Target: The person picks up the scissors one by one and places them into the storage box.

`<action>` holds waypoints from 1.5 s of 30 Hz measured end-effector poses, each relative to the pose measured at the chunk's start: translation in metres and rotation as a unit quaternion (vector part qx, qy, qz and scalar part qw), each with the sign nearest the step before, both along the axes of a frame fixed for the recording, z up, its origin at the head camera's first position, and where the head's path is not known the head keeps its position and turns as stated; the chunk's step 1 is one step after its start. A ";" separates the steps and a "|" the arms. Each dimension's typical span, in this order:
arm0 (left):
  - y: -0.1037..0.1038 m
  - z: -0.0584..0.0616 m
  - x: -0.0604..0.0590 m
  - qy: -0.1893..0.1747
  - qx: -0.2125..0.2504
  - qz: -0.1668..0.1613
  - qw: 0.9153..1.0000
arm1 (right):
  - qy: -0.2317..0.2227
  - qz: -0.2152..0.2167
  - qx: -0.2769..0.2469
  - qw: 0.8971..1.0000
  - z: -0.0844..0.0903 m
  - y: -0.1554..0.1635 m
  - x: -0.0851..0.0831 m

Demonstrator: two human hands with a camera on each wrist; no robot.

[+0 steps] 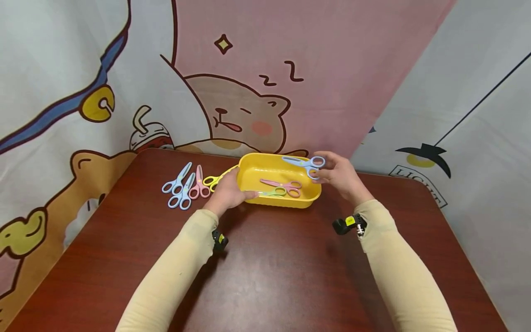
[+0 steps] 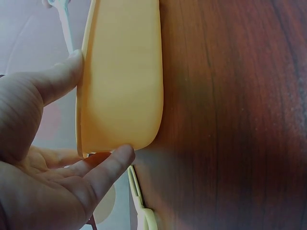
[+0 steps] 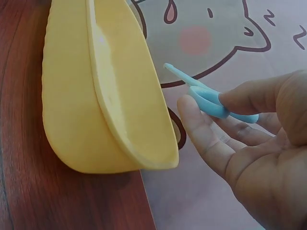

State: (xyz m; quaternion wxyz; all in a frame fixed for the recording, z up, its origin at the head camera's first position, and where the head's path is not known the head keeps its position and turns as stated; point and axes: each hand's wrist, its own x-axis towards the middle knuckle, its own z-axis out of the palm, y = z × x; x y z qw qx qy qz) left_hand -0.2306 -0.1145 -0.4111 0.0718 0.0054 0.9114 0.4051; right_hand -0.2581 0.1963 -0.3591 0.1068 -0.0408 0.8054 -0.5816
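A yellow tray (image 1: 290, 202) stands at the table's far middle. My left hand (image 1: 237, 192) grips its near left end; in the left wrist view the thumb (image 2: 57, 79) lies on the tray's rim (image 2: 120, 81) and a finger (image 2: 110, 165) sits under its corner. My right hand (image 1: 322, 168) pinches a pair of blue scissors (image 1: 304, 162) by the handle over the tray's far right rim. The right wrist view shows the same blue scissors (image 3: 211, 98) between thumb and fingers (image 3: 206, 134), just beside the tray (image 3: 81, 110). Pink scissors (image 1: 284, 184) and green scissors (image 1: 274, 192) lie inside.
Left of the tray lie two blue scissors (image 1: 177, 179) (image 1: 182, 194), a pink pair (image 1: 200, 185) and a yellow pair (image 1: 215, 179), the last touching the tray's left end. A printed cloth backdrop (image 1: 249, 92) hangs close behind the dark wooden table (image 1: 282, 276).
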 end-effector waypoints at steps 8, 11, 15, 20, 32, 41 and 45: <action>0.001 0.001 0.001 0.004 -0.003 -0.003 1.000 | -0.010 0.001 -0.008 1.000 -0.001 -0.011 -0.007; 0.001 0.001 0.001 0.003 -0.009 -0.005 1.000 | -0.015 0.001 -0.007 1.000 0.000 -0.015 -0.010; 0.000 0.002 0.002 0.002 -0.015 -0.006 1.000 | -0.018 0.008 0.001 1.000 0.004 -0.019 -0.013; -0.001 0.002 0.003 -0.001 -0.013 -0.006 1.000 | -0.029 0.020 0.019 0.999 0.007 -0.023 -0.017; -0.001 0.002 0.002 0.003 -0.012 -0.011 1.000 | -0.063 0.040 0.011 0.997 0.003 -0.033 -0.027; -0.001 0.001 0.001 0.002 -0.008 -0.007 1.000 | -0.070 0.045 0.024 0.996 -0.004 -0.038 -0.032; -0.001 0.001 0.001 -0.001 -0.009 -0.005 1.000 | -0.065 0.052 0.033 0.996 -0.006 -0.041 -0.035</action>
